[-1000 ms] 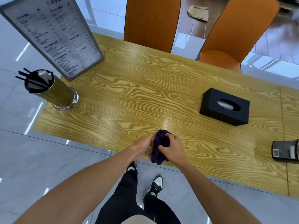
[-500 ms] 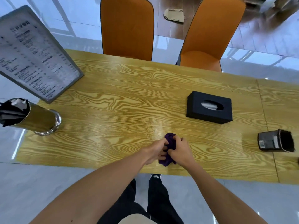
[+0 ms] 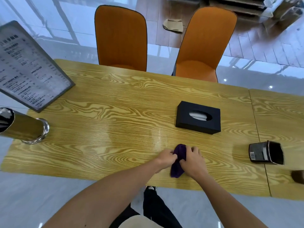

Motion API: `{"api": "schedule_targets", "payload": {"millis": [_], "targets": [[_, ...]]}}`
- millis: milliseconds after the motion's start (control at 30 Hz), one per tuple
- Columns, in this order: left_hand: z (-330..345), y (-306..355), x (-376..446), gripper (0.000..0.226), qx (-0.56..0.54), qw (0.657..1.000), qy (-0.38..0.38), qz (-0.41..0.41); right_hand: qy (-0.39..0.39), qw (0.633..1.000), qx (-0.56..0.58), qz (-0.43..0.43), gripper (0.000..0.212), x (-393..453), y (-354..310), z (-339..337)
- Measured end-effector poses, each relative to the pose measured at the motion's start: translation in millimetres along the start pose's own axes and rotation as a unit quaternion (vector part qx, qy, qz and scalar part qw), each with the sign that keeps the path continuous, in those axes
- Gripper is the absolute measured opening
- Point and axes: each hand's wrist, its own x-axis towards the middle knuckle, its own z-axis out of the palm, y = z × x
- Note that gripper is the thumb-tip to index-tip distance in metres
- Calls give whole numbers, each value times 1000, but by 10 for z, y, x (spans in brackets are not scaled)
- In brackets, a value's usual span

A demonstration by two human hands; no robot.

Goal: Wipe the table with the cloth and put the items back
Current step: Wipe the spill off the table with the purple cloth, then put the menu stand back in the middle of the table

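Bunching a purple cloth (image 3: pixel 178 159) between them, both hands sit low in the middle of the frame, near the front edge of the wooden tabletop (image 3: pixel 115 122). The left hand (image 3: pixel 166 159) has its grip curled onto the cloth's left side, and the right hand (image 3: pixel 192 160) has its grip clenched over the right side, fingers folded down on the fabric. The cloth is crumpled into a narrow wad that rests on the wood, one end poking out above the knuckles and the other trailing below the right hand toward the tabletop edge.

A black tissue box (image 3: pixel 198 119) lies flat to the upper right of the hands, well apart from them, with a white tissue showing in its oval slot. At the right of the frame a dark container (image 3: pixel 266 153) lies tipped on its side, its open mouth facing right. At the left edge a gold metal canister (image 3: pixel 24 129) stands on a silver base, and behind it in the upper left a grey menu stand (image 3: pixel 31 68) leans upright. Two orange chairs (image 3: pixel 121 38) are tucked along the far side of the tabletop.
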Motion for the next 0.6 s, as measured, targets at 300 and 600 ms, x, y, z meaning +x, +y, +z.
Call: {"api": "schedule_targets", "payload": {"millis": [300,600], "targets": [[-907,52,-336,60,58,980,188,30,-16,980,-13,-198,62,381,-916,-583],[-1763,64,-1084,68,35,914,393,97,-36,934,-64,-350,74,560,-2013,-1175]]}}
